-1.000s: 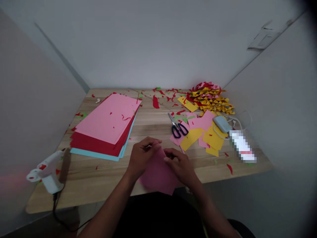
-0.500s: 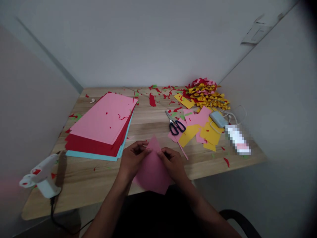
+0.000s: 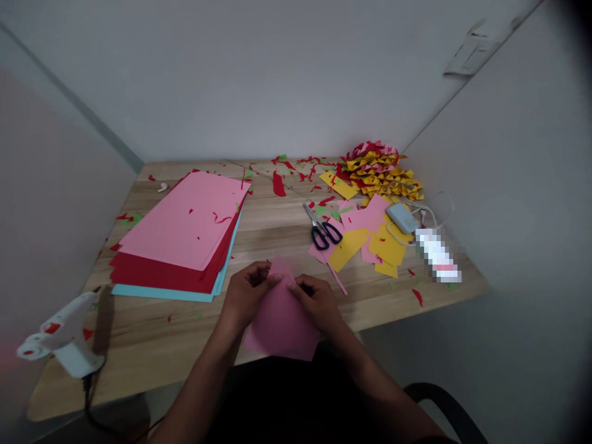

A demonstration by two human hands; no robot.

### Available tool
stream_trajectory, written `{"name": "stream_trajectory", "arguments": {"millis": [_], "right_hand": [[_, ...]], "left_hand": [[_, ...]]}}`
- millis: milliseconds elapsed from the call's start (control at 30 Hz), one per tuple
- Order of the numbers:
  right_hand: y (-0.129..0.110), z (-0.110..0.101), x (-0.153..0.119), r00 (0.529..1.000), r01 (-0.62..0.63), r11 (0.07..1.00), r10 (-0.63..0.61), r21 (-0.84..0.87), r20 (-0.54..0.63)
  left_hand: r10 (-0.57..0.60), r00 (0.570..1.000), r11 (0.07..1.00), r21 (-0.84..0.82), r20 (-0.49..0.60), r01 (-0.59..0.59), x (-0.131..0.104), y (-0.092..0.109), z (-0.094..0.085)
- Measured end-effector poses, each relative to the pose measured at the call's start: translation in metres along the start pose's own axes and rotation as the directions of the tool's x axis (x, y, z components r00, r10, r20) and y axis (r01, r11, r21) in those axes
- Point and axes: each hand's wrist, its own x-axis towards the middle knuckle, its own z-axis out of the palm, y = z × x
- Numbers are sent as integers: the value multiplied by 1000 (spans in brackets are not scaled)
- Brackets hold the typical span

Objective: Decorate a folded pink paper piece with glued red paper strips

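Observation:
A pink sheet of paper [image 3: 284, 317] is held between both hands at the table's front edge, its narrow tip pointing away from me. My left hand [image 3: 247, 293] pinches its left edge near the tip, thumb on top. On the opposite edge my right hand [image 3: 317, 299] grips the paper with thumb and bent fingers. The lower part of the sheet spreads wide toward my lap. Scissors [image 3: 325, 233] with dark handles lie beyond my right hand, blades pointing away. Left of my left hand rests a stack of pink paper [image 3: 189, 222] over red and light blue sheets.
A white glue gun [image 3: 69, 333] stands at the left front, its cord hanging off the edge. Pink and yellow paper pieces [image 3: 388, 243], a light blue box [image 3: 401, 217] with a cable and a blurred phone [image 3: 438, 256] lie right. Folded yellow paper chains [image 3: 383, 176] sit behind.
The view has shifted slightly, so the table's things appear a little further left. Both hands keep their hold on the pink paper, whose lower part has tilted a little.

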Motion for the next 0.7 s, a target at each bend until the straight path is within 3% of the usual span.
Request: {"name": "stream_trajectory", "arguments": {"millis": [100,300,500,700], "right_hand": [[1,0,2,1000,2,1000,-2,31,3],[4,1,10,1000,-1,995,3,97,-19],[-4,5,10,1000,-9,996,10,93,-1],[-7,6,6,999,41,998,-42,50,12]], "left_hand": [[-4,999,1000,11,-34,4,-1,0,1],[13,988,997,68,153,-23,0,0,6],[161,983,969,176,89,-174,2,9,7],[180,982,962,199,58,-188,0,16,10]]}}
